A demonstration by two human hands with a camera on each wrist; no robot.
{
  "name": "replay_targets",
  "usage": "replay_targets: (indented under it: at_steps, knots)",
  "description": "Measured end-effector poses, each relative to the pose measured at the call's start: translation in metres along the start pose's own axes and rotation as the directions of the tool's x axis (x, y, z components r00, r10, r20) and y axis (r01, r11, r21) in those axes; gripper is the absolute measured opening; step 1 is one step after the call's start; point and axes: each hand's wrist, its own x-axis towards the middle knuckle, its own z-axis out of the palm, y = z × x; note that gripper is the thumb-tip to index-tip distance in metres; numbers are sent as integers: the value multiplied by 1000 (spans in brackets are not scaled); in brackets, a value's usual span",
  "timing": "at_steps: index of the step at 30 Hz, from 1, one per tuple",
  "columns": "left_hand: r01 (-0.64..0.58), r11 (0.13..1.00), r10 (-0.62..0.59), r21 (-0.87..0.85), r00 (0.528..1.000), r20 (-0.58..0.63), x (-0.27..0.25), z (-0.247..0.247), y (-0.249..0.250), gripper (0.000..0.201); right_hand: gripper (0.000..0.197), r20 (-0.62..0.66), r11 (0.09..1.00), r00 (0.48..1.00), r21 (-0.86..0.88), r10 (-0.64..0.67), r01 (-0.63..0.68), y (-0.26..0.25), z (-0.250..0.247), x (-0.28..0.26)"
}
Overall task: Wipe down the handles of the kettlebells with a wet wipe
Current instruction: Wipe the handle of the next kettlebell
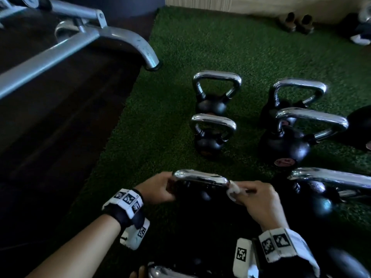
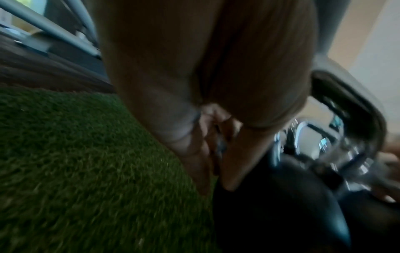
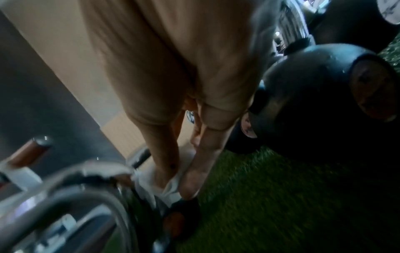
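Note:
The nearest kettlebell, black with a chrome handle, stands on green turf right below me. My left hand grips the left end of that handle. My right hand pinches a white wet wipe against the handle's right end. In the right wrist view, thumb and fingers squeeze the bunched wet wipe beside the blurred chrome handle. The left wrist view is blurred: the left hand lies beside the kettlebell's black body, with the chrome handle to its right.
Several more chrome-handled kettlebells stand on the turf: two ahead and others at the right. A grey metal bench frame crosses the dark floor at upper left. Small dumbbells sit by the far wall.

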Motion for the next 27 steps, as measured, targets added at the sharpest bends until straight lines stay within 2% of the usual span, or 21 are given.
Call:
replay_targets:
  at_steps: [1, 3, 5, 7, 8, 10, 12, 14, 19, 21, 23, 25, 27]
  knots:
    - [-3, 1000, 2, -19, 999, -43, -1, -10, -1, 49, 19, -21, 999, 1000, 32, -15, 15, -3, -7, -1]
    - [16, 979, -61, -204, 974, -219, -7, -28, 8, 55, 25, -40, 993, 994, 50, -104, 106, -18, -16, -6]
    - [-95, 930, -52, -356, 923, -382, -14, -40, 28, 40, 26, -29, 972, 973, 46, -231, 232, -42, -19, -13]
    - [-227, 890, 27, -396, 893, -450, -23, -44, 58, 27, 27, -5, 944, 947, 78, -322, 321, -68, -17, -19]
    - [-264, 876, 62, -403, 891, -449, -27, -44, 74, 26, 27, 9, 927, 930, 85, -366, 364, -79, -14, -22]
    - [-276, 850, 109, -449, 926, -362, -33, -42, 103, 30, 26, 25, 889, 890, 76, -455, 452, -94, -4, -24]
    - [-218, 859, 131, -464, 968, -212, -37, -39, 122, 37, 22, -9, 853, 855, 67, -518, 518, -103, 7, -24]
    - [-173, 862, 135, -477, 984, -114, -38, -37, 128, 44, 18, -50, 830, 831, 53, -553, 556, -109, 13, -24]
    - [-146, 766, 133, -626, 989, -67, -42, -31, 122, 41, 22, -129, 806, 796, -72, -591, 587, -105, 21, -17]
    - [-163, 766, 132, -622, 987, -96, -42, -28, 119, 37, 26, -105, 819, 813, -64, -573, 570, -98, 21, -16]
    - [-238, 823, 163, -515, 969, -186, -43, -26, 112, 37, 25, -58, 855, 853, -18, -518, 518, -86, 18, -15]
    - [-313, 917, 207, -248, 904, -375, -45, -25, 103, 34, 28, -77, 897, 894, -14, -441, 441, -61, 13, -9]
    - [-360, 932, 280, -44, 791, -545, -47, -19, 100, 33, 35, -97, 950, 946, -6, -310, 311, -29, 10, 1]
